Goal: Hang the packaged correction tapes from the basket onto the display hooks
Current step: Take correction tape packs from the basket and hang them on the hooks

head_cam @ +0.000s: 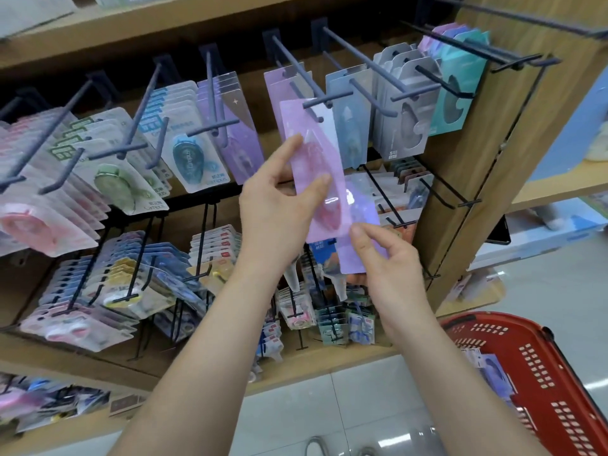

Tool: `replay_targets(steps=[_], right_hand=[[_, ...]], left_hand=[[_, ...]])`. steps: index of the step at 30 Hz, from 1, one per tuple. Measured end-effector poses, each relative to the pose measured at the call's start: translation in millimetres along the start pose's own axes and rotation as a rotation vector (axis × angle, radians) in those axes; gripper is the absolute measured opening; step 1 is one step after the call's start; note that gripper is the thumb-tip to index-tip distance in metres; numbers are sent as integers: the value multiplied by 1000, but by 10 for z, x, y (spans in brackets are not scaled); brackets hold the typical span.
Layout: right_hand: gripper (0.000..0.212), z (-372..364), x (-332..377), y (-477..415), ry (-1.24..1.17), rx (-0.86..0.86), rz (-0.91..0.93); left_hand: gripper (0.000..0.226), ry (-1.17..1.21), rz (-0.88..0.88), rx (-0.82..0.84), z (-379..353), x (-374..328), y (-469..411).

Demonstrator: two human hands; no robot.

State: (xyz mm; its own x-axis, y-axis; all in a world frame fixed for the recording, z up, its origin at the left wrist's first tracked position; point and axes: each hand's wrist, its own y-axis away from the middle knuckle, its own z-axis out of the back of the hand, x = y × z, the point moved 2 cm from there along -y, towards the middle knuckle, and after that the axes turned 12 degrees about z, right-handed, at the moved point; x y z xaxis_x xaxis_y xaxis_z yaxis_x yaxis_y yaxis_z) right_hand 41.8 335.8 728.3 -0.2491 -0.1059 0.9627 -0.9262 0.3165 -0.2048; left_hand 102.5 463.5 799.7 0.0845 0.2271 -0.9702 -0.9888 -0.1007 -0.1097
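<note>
My left hand [276,199] pinches a pink packaged correction tape [312,166] between thumb and fingers, its top end raised against the tip of a dark display hook [316,102]. Just below, my right hand [385,261] pinches the lower corner of a purple packaged correction tape [358,225], which sits partly behind the pink one. The red basket [539,366] stands on the floor at the lower right, with at least one more package inside.
Wooden shelves carry rows of dark hooks loaded with correction tape packs: pink and green at the left, blue and purple in the middle, grey and teal at the right. A lower rack of black hooks holds smaller packs. A wooden end panel [493,153] stands at the right.
</note>
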Motion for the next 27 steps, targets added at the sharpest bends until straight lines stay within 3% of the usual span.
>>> replay_targets(steps=[3, 8, 12, 15, 18, 21, 24, 27], right_hand=[[29, 188, -93, 21, 44, -95, 55], [65, 322, -2, 44, -99, -23, 47], [42, 317, 31, 94, -187, 27, -28], [35, 318, -29, 115, -197, 44, -76], [35, 310, -93, 112, -192, 100, -83], [36, 283, -113, 105, -230, 147, -102], [42, 272, -112, 70, -235, 227, -111], [34, 221, -120, 49, -235, 303, -125]], left_hand=[[55, 2, 13, -79, -39, 51, -226], [56, -90, 62, -139, -150, 124, -589], [54, -154, 95, -119, -147, 173, -661], [39, -154, 68, -137, -92, 254, -520], [27, 81, 152, 24, -101, 211, -280], [33, 310, 209, 164, -87, 90, -64], [25, 354, 151, 137, 27, 28, 22], [15, 205, -4, 27, 140, 20, 84]])
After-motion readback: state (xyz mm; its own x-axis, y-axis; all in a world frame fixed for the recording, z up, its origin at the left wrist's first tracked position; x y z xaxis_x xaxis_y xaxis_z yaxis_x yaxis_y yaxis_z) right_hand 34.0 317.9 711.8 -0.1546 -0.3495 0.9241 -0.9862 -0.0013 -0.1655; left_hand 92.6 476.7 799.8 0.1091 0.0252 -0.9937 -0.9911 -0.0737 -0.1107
